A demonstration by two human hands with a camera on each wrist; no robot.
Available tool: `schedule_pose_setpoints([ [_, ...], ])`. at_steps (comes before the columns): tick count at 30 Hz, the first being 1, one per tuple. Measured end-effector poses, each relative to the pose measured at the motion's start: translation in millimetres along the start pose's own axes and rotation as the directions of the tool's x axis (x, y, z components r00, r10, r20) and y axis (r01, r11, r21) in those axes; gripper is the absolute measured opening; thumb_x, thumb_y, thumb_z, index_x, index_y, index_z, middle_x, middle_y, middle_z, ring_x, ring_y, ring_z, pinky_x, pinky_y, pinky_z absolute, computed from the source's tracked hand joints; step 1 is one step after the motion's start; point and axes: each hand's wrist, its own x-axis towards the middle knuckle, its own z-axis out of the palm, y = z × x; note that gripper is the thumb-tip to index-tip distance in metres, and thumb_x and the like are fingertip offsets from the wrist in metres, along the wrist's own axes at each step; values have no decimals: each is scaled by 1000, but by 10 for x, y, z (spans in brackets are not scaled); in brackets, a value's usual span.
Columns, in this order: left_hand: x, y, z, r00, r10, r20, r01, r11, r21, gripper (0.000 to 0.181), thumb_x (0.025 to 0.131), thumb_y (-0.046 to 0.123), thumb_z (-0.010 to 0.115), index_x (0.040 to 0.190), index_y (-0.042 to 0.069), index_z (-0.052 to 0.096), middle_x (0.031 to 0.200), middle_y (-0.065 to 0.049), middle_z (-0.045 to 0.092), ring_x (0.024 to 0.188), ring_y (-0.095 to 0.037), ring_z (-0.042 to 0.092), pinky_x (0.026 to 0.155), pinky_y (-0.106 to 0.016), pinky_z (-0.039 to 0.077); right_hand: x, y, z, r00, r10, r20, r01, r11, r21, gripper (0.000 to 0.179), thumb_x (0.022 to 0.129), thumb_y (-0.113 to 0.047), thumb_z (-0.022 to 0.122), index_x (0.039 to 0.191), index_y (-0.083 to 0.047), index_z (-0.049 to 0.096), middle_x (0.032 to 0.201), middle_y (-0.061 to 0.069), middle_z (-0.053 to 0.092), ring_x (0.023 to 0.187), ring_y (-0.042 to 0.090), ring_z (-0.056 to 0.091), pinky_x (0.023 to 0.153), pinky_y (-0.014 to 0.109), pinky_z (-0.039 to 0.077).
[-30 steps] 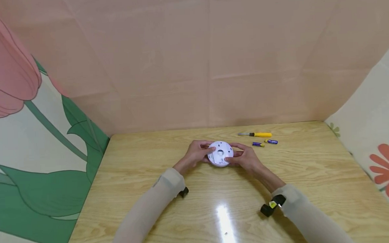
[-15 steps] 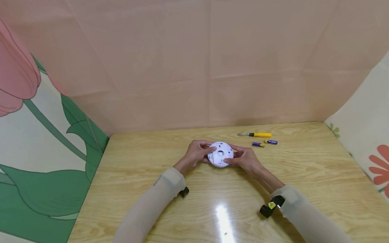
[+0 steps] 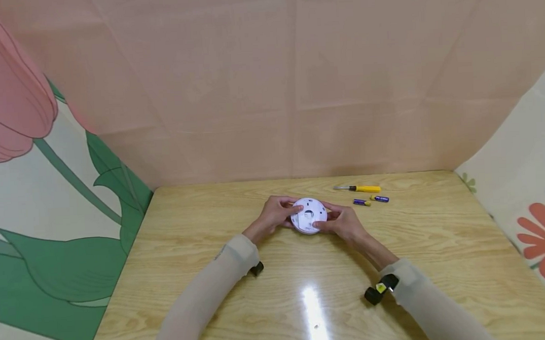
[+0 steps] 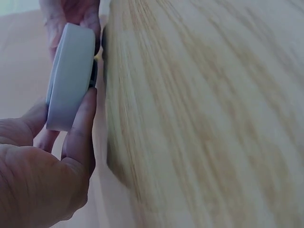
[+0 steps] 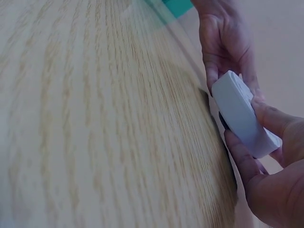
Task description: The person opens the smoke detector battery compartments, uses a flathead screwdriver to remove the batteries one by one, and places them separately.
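Note:
A round white device (image 3: 314, 208), looking like a smoke detector, is held between both hands over the middle of the table. Its flat face with small slots and a central hole is turned up towards the head camera. My left hand (image 3: 274, 213) grips the left rim, thumb on the face and fingers beneath. From the right, my right hand (image 3: 347, 221) grips it the same way, thumb near the lower right of the face. In the left wrist view the smooth white side wall of the device (image 4: 73, 78) shows, with a dark part on its underside.
A screwdriver (image 3: 367, 188) with a yellow handle lies near the table's back edge, right of the hands. Two small purple-and-yellow batteries, one nearer (image 3: 360, 202) and one farther right (image 3: 380, 199), lie in front of it. A draped cloth (image 3: 234, 141) rises behind the wooden table (image 3: 201, 208).
Both hands keep their grip on the white device, which stays almost in the same place. The right thumb has slid very slightly left on its face.

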Motion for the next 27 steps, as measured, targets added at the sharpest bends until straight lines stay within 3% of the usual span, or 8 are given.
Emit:
schedule_pose_setpoints([
  [6, -12, 49, -56, 999, 30, 41, -30, 1000, -4, 35, 76, 16, 85, 110, 16, 75, 96, -8, 69, 71, -18, 67, 67, -45, 60, 19, -10, -25, 996, -87, 4, 87, 995, -49, 77, 71, -23, 88, 140, -18, 54, 111, 18, 69, 92, 23, 66, 72, 24, 57],
  [10, -42, 87, -58, 996, 77, 54, -76, 997, -14, 41, 73, 9, 86, 112, 15, 73, 103, -10, 69, 82, -20, 68, 73, -45, 59, -5, -83, -44, 990, -142, 21, 142, 989, -31, 71, 74, -16, 86, 139, -18, 55, 123, 19, 65, 98, 28, 67, 74, 26, 58],
  [13, -55, 91, -43, 990, 136, 23, -137, 990, 17, 41, 73, 8, 86, 111, 16, 74, 102, -7, 69, 82, -19, 67, 70, -40, 60, -4, -89, -42, 987, -162, 20, 162, 987, -4, 71, 76, -13, 85, 140, -18, 54, 127, 19, 62, 97, 28, 68, 75, 28, 59],
  [16, -72, 109, -34, 973, 231, -2, -230, 968, 98, 40, 74, 10, 86, 112, 16, 74, 101, -4, 71, 81, -17, 68, 66, -32, 60, 35, -46, -36, 986, -166, -15, 165, 986, -23, 70, 77, -23, 84, 141, -21, 54, 118, 18, 66, 94, 23, 67, 73, 29, 59],
  [19, -91, 138, -27, 947, 320, -12, -313, 933, 176, 40, 75, 12, 85, 113, 16, 73, 105, -3, 73, 82, -20, 69, 66, -28, 59, 35, -97, -34, 994, -104, -41, 104, 995, -7, 67, 82, -34, 79, 142, -20, 52, 114, 19, 67, 94, 19, 66, 75, 32, 59],
  [22, -102, 151, -18, 928, 371, -19, -358, 907, 221, 40, 76, 12, 85, 114, 16, 73, 110, -1, 72, 85, -23, 70, 66, -26, 59, 42, -165, -38, 1000, -11, -21, 14, 994, 108, 68, 88, -41, 72, 145, -14, 48, 125, 23, 61, 95, 17, 67, 84, 37, 57],
  [27, -122, 156, -4, 900, 434, -23, -411, 866, 284, 41, 75, 12, 85, 114, 19, 73, 114, 4, 71, 89, -21, 69, 69, -23, 57, 75, -278, -81, 992, 114, 61, -127, 955, 268, 77, 92, -52, 60, 149, -4, 38, 141, 22, 48, 98, 16, 67, 96, 43, 51],
])
